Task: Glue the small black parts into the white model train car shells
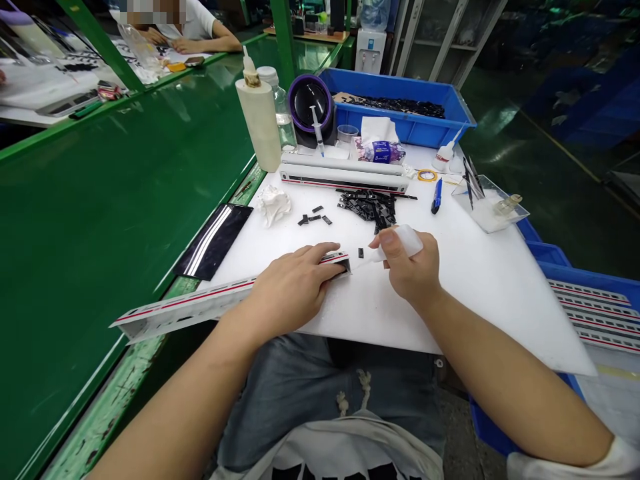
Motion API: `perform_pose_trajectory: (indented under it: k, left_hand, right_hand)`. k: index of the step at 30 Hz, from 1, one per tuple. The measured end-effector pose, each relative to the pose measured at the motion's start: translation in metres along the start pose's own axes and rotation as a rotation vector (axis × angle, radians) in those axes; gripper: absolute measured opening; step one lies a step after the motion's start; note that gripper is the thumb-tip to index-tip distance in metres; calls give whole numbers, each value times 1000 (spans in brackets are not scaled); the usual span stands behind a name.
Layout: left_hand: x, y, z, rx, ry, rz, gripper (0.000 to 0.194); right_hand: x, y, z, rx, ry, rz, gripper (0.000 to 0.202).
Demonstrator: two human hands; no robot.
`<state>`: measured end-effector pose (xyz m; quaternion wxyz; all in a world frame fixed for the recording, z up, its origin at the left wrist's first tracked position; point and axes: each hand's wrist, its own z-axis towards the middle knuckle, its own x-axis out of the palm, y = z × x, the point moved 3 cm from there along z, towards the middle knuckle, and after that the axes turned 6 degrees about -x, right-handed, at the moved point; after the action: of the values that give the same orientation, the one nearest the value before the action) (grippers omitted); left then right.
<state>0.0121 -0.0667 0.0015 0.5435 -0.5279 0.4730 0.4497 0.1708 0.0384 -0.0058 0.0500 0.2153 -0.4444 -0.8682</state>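
Note:
My left hand (295,283) is wrapped over the right end of a long white channel strip (185,308) with a red line, its thumb and forefinger at the strip's end. In my right hand (414,267) is a small white squeeze bottle (407,241), its thin nozzle pointing left toward that end. One small black piece (361,253) lies on the white board (480,280) between the two hands. Behind them is a pile of black pieces (370,205), with several loose ones (314,218) to its left.
Finished-looking white strips (345,175) lie across the back. Beyond stand a cream bottle (260,123), a purple-rimmed black container (311,105) and a blue bin (400,123). A blue cutter (437,197) and a clear tray (487,217) are at right. A person (200,30) sits far left.

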Motion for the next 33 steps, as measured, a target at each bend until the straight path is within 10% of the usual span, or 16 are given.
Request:
perform_pose_trajectory:
  k: [33]
  left_hand:
    - [-2, -3, 0, -12, 12, 49, 39]
  right_hand:
    - [-1, 1, 1, 31, -19, 16, 48]
